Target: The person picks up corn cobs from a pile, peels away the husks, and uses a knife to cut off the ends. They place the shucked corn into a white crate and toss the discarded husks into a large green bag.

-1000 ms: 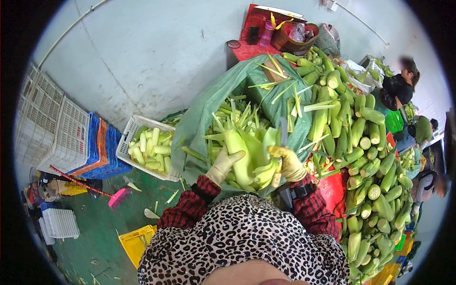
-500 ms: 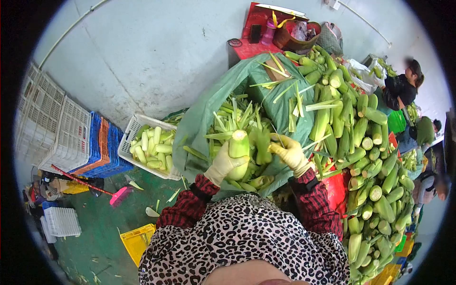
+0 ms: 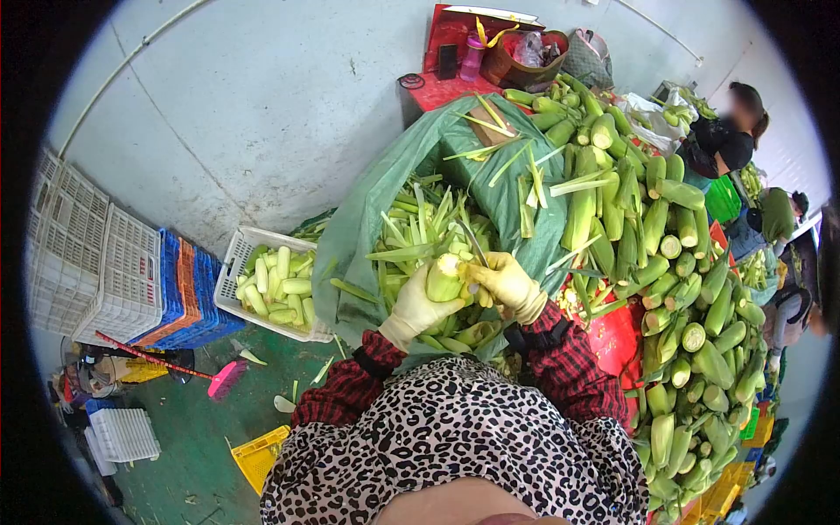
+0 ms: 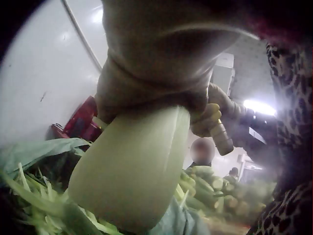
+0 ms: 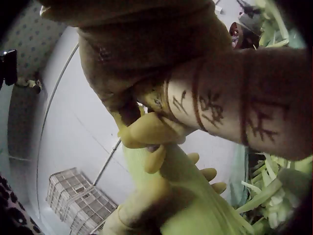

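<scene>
In the head view my gloved left hand grips a pale green ear of corn, its cut end upward. Its smooth husk fills the left wrist view below the fingers. My gloved right hand holds a knife, the thin blade angled up beside the cut end. The right wrist view shows the knife's light handle, banded and written on, lying in that hand. Under both hands, a green sack holds stripped husk leaves.
A large pile of unhusked corn lies to the right. At left, a white crate holds trimmed ears, beside stacked blue crates. Other people, one in black, work at the far right.
Loose outer leaves around the ear have come away, leaving it smoother. The left hand has turned it cut end up. The right hand, with the knife, has moved left to the ear.
</scene>
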`<state>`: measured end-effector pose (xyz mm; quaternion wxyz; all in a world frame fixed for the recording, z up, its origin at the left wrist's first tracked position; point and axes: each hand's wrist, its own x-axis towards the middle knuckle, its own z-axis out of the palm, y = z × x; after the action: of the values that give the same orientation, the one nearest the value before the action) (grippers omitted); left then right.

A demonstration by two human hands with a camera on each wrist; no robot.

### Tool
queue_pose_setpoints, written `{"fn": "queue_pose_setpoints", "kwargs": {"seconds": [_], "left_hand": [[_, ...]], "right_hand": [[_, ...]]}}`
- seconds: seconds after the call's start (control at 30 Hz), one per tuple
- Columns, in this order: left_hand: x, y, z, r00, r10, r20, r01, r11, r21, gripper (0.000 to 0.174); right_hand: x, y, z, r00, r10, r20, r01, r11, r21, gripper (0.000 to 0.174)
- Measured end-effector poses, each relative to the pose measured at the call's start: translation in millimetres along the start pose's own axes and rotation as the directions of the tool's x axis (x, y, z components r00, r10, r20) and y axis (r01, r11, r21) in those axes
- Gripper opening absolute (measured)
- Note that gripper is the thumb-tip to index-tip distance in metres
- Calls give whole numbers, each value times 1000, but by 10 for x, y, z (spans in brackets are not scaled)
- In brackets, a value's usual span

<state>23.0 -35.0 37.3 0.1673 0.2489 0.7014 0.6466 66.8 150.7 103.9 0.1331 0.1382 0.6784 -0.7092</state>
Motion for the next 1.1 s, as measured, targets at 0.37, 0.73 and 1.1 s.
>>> {"fn": "queue_pose_setpoints", "kwargs": {"seconds": [0.37, 0.73, 1.1], "left_hand": [[-15, -120, -215, 998, -61, -31, 20, 697, -717, 69], [125, -173, -398, 982, -186, -33, 55, 448, -892, 60], [-5, -150, -167, 985, -114, 128, 170, 550, -818, 50]], "right_hand": [[-51, 308, -365, 979, -149, -136, 186, 930, 318, 33], [-240, 79, -209, 957, -101, -271, 112, 993, 28, 43], [181, 147, 150, 996, -20, 92, 6, 989, 145, 18]]}}
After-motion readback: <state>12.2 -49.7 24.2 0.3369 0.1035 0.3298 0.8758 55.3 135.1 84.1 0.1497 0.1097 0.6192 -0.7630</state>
